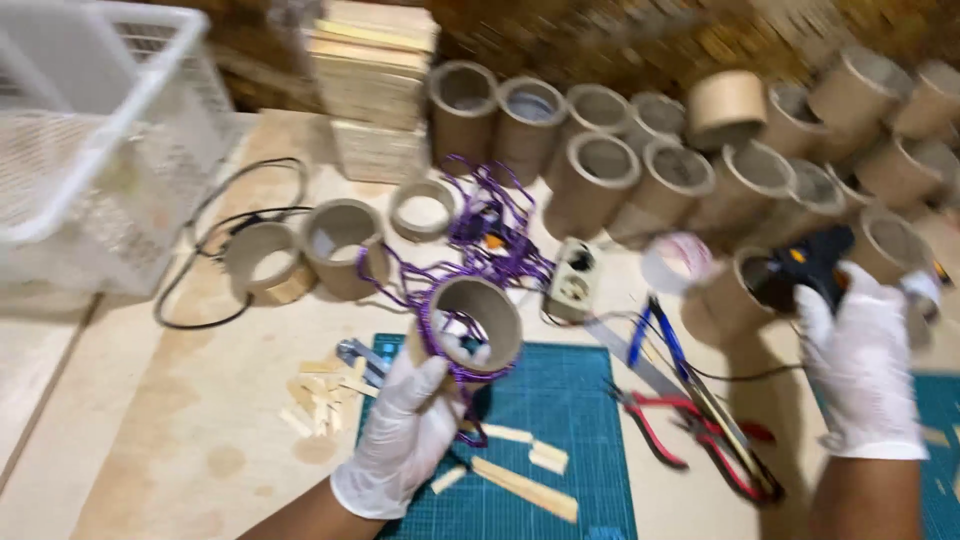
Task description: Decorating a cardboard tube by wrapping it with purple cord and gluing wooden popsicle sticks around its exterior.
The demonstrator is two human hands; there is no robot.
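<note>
1. Left hand (405, 430), white-gloved: fingers wrapped round short brown cardboard tube (470, 325), tube held tilted above teal gridded cutting mat (560, 420), open mouth turned up toward the camera.
2. Purple beaded wire, tangled (490, 235): wound about the held tube, loose loops trailing back over the pale wooden tabletop (180, 440) toward the standing tubes. Risk judged: snagging on neighbouring items, dragging them over, or unwinding if tension slackens.
3. Right hand (860, 360), white-gloved: closed on black glue gun with orange trigger (810, 262), raised near the right-hand tubes, well apart from the left hand. Risk judged: hot nozzle brushing glove or cardboard; drips landing off target.
4. Thin black cable (700, 375): runs across the table near red-handled pliers (690, 430). Risk judged: cable catching on tools when the gun moves.
5. Rows of upright brown cardboard tubes (600, 160): crowded behind the work area. Risk judged: toppling if knocked by the gun or tugged by wire.
6. Pale wooden offcut strips (525, 485): on mat beneath the held tube. Risk judged: scattering or stray glue.
7. Heavy motion blur; fine contact details not discernible.
</note>
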